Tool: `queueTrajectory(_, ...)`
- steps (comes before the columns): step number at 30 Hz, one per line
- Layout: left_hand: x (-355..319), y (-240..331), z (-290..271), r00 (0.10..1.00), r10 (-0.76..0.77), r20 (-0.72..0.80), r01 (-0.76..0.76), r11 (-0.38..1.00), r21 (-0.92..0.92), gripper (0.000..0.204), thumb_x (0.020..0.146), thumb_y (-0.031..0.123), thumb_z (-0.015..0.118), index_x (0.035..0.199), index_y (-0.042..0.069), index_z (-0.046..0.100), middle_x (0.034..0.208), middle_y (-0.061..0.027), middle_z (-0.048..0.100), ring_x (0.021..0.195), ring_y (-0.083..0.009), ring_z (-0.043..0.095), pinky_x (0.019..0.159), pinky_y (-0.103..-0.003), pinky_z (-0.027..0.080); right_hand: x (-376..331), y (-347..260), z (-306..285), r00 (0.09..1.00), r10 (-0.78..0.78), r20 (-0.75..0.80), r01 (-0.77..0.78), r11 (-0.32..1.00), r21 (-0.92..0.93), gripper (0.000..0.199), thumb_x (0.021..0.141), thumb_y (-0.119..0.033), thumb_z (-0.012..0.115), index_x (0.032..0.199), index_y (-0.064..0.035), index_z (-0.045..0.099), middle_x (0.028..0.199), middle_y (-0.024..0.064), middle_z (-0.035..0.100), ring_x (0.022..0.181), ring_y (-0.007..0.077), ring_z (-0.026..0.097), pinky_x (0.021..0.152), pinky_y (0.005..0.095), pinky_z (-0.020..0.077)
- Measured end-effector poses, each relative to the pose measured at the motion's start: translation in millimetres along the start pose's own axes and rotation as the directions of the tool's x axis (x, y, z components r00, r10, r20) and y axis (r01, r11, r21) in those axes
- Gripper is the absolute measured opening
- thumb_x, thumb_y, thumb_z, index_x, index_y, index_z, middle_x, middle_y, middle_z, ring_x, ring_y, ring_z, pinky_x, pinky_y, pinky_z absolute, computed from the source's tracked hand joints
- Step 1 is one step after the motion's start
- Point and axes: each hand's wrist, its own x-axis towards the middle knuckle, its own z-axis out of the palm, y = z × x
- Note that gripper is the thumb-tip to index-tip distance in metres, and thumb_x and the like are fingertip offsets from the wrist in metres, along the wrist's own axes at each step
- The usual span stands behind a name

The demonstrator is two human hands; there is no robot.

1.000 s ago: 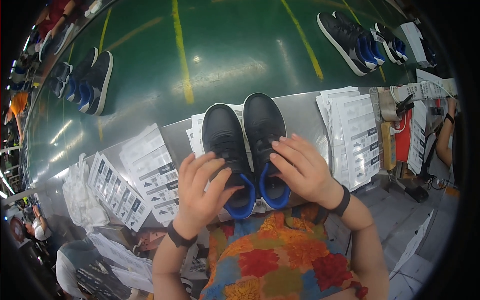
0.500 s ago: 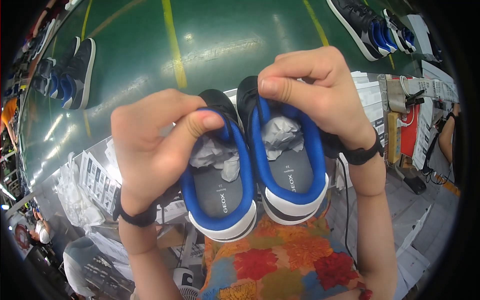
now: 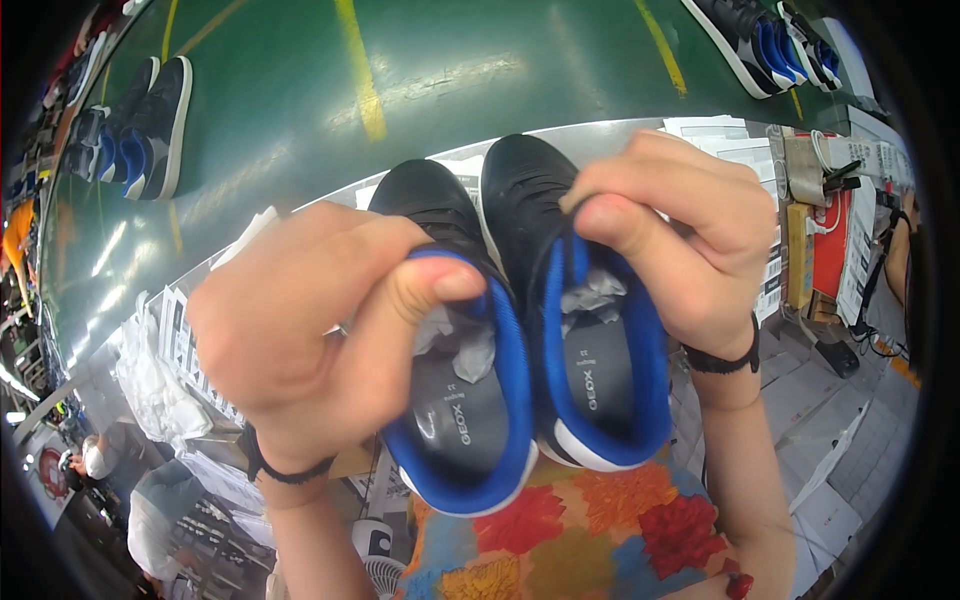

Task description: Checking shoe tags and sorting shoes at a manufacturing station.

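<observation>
My left hand (image 3: pixel 320 335) pinches the tongue of a black sneaker (image 3: pixel 512 385) between thumb and fingers. A second, matching sneaker (image 3: pixel 655 395) hangs from my right hand (image 3: pixel 680 235), its tongue gripped the same way. Both shoes are held side by side, toes pointing away from me and heels toward my body. They have blue linings, grey insoles and white heel parts. Crumpled white paper (image 3: pixel 473 355) sits inside the left shoe, partly covered by my thumb. More crumpled paper (image 3: pixel 593 292) is in the right one.
Beyond the shoes lies a green work surface (image 3: pixel 270 130) with yellow lines. Similar sneakers stand at far left (image 3: pixel 165 135) and far right (image 3: pixel 740 45). White plastic wrapping (image 3: pixel 150 385) and printed sheets (image 3: pixel 770 200) flank my arms. Another person (image 3: pixel 155 515) is at lower left.
Both shoes have tilted, so their black toes and laces now show beyond my hands. My right hand has shifted right and nearer; my left hand has come slightly nearer and left. Both grips persist.
</observation>
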Motion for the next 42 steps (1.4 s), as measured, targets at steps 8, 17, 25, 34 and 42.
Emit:
queueTrajectory(8, -17.0, 21.3, -3.9, 0.954, 0.249, -0.165, -0.241, 0.968, 0.067, 0.038, 0.07, 0.027, 0.079, 0.075, -0.008, 0.065, 0.067, -0.0172, 0.064, 0.053, -0.0197, 0.056, 0.05, -0.026, 0.041, -20.0, -22.7, -10.7, 0.992, -0.111, -0.056, 0.103, 0.985, -0.136, 0.04, 0.082, -0.036, 0.069, 0.075, 0.0032, 0.067, 0.07, 0.0109, 0.066, 0.063, 0.0214, 0.059, 0.067, 0.0341, 0.0528)
queueTrajectory(17, -40.9, 11.0, -42.9, 0.804, 0.566, -0.185, -0.577, 0.817, -0.008, 0.052, 0.09, 0.035, 0.055, 0.118, -0.009, 0.052, 0.093, -0.0302, 0.063, 0.074, -0.0347, 0.062, 0.07, -0.046, 0.054, -60.5, -6.8, 10.1, 0.895, 0.119, -0.431, 0.368, 0.351, 0.861, 0.064, 0.096, -0.047, 0.049, 0.136, 0.0014, 0.039, 0.136, 0.0163, 0.047, 0.126, 0.0257, 0.047, 0.109, 0.0401, 0.0359)
queueTrajectory(25, -6.1, -10.3, 54.1, 0.968, 0.084, -0.237, -0.236, 0.629, -0.741, 0.065, 0.082, 0.036, 0.057, 0.129, -0.007, 0.043, 0.11, -0.03, 0.056, 0.088, -0.0383, 0.061, 0.081, -0.046, 0.052, -109.6, 36.9, 57.3, 0.653, 0.556, 0.514, -0.357, -0.372, 0.857, 0.077, 0.077, -0.044, 0.063, 0.134, 0.0039, 0.044, 0.126, 0.0226, 0.056, 0.11, 0.0317, 0.059, 0.096, 0.04, 0.0485)
queueTrajectory(34, -64.0, -29.7, 73.9, 0.922, -0.361, 0.142, 0.092, -0.151, -0.984, 0.084, 0.074, 0.037, 0.059, 0.141, -0.005, 0.032, 0.129, -0.0298, 0.049, 0.104, -0.0424, 0.06, 0.093, -0.047, 0.051, -107.9, 30.5, 42.3, 0.734, 0.536, 0.416, -0.178, -0.439, 0.881, 0.072, 0.075, -0.027, 0.06, 0.136, 0.0066, 0.041, 0.126, 0.0235, 0.057, 0.103, 0.0345, 0.064, 0.093, 0.0411, 0.0528)
queueTrajectory(42, -81.8, -28.9, 61.5, 0.881, -0.47, -0.046, 0.422, 0.826, -0.373, 0.076, 0.075, 0.022, 0.074, 0.134, -0.008, 0.036, 0.121, -0.0293, 0.057, 0.098, -0.0381, 0.064, 0.088, -0.04, 0.051, -80.4, -4.3, 42.9, 0.839, 0.544, 0.014, -0.51, 0.778, 0.367, 0.073, 0.084, -0.011, 0.069, 0.141, -0.0015, 0.026, 0.132, 0.018, 0.044, 0.121, 0.0245, 0.049, 0.097, 0.0334, 0.0447)
